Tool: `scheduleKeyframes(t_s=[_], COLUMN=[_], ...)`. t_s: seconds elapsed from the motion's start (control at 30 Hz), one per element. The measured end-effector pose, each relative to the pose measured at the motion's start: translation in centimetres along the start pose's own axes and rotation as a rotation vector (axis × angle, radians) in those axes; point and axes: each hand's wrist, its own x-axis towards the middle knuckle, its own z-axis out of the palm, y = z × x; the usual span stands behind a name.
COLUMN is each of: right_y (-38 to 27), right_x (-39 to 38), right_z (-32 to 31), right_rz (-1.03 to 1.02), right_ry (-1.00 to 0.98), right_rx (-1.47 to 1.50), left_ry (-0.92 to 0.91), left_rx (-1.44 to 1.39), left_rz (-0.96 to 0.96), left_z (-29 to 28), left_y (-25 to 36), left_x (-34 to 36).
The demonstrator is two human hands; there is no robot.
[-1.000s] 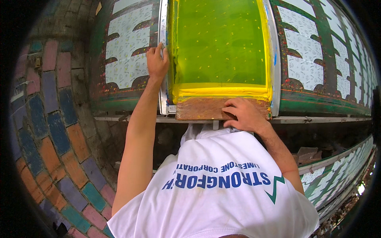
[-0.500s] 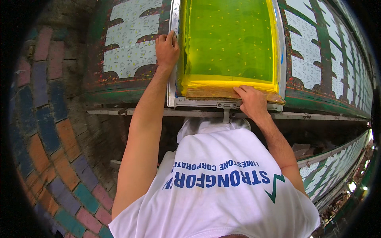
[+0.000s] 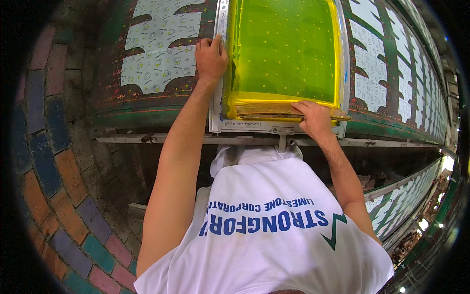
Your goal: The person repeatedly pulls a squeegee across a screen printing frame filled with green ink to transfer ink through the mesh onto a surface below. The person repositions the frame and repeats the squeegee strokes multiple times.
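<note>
In the head view, the screen frame (image 3: 214,104) lies on the long tabletop (image 3: 108,68), its near end at the tabletop's near edge and its far end cut off by the picture. Its green mesh (image 3: 286,54) is bordered in yellow. The wooden squeegee (image 3: 267,109) lies across the near end of the mesh, tilted. The right hand (image 3: 316,120) has its fingers clamped on the squeegee's right part. The left hand (image 3: 211,60) touches the frame's left rail, fingers bent over it; whether they close around it, I cannot tell.

White printed pieces (image 3: 159,68) lie left of the frame, back from the near edge; more printed pieces (image 3: 369,73) run in rows on the right. The left forearm (image 3: 176,161) crosses in front of the near edge and hides part of it. A metal bracket (image 3: 282,132) sits at the middle of the frame's near end, just beside the right hand.

The tabletop is dark, red-flecked and green along its near edge, where a narrow rail (image 3: 125,140) runs. Coloured pavers (image 3: 68,213) cover the floor on the left; a second table (image 3: 399,196) bearing white pieces curves away at lower right.
</note>
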Motion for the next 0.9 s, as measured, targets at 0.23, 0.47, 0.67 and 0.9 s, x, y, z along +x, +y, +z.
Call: scheduleKeyframes(t_s=[0.23,0.47,0.67,0.9], right_y=[0.1,4.7,10.6,15.9], right_x=[2.1,14.9,27.5,39.0], right_z=[1.3,-0.2,-3.0,-6.1], right_rz=[0.017,0.102,0.163,0.155], right_ry=[0.122,0.111,0.049,0.040], right_rx=[-0.041,-0.126,-0.165,-0.168], left_ry=[-0.010,-0.135,-0.165,-0.157], left_rx=[0.001,-0.006,0.016,0.085], left_rz=[-0.027,-0.060,-0.105,-0.091], left_z=[0.3,-0.7,-1.3,-1.5], left_y=[-0.1,0.2,1.0,1.5], left_x=[-0.3,-0.1,0.1,0.1])
